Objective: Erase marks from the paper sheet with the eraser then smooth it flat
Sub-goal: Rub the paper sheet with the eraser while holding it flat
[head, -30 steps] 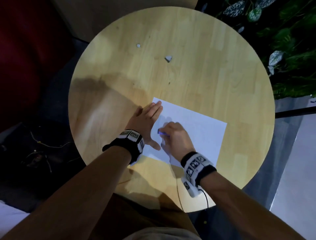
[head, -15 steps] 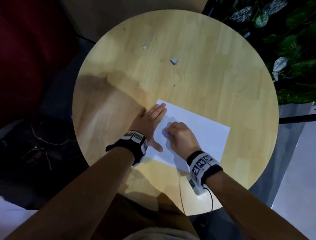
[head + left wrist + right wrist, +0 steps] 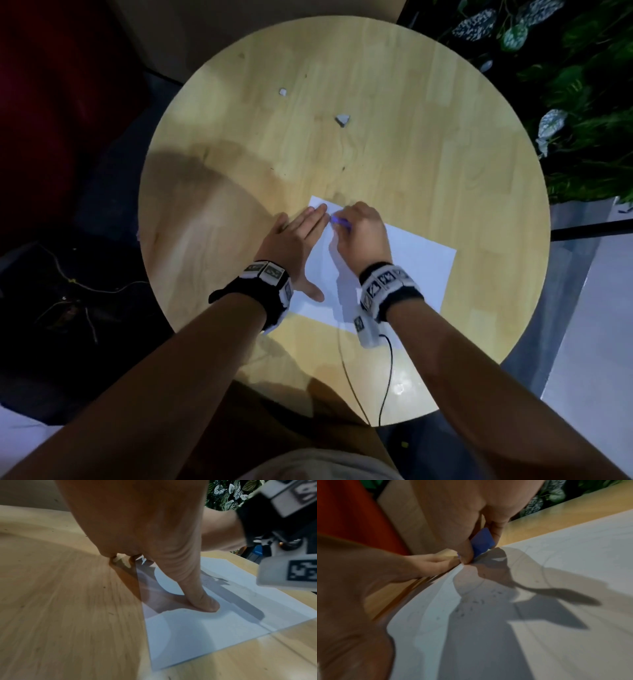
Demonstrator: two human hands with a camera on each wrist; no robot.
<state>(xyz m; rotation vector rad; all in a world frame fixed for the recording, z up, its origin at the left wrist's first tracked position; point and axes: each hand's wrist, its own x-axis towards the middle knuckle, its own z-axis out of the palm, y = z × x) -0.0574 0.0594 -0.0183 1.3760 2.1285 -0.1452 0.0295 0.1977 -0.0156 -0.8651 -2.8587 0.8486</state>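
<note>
Step in hand: erasing. The paper sheet lies on the round table, toward its near edge; the right hand pinches the blue eraser between thumb and fingers at the sheet's far left corner; the left hand lies flat with fingers extended, pressing the sheet's left edge. Faint pencil lines and crumbs remain; the next move likely calls for further strokes, then smoothing.

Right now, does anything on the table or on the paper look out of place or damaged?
Two small pale scraps lie loose on the table, far beyond the paper sheet. Dark crumbs, probably eraser dust, are scattered on the sheet near the blue eraser. The sheet itself shows no tear.
</note>
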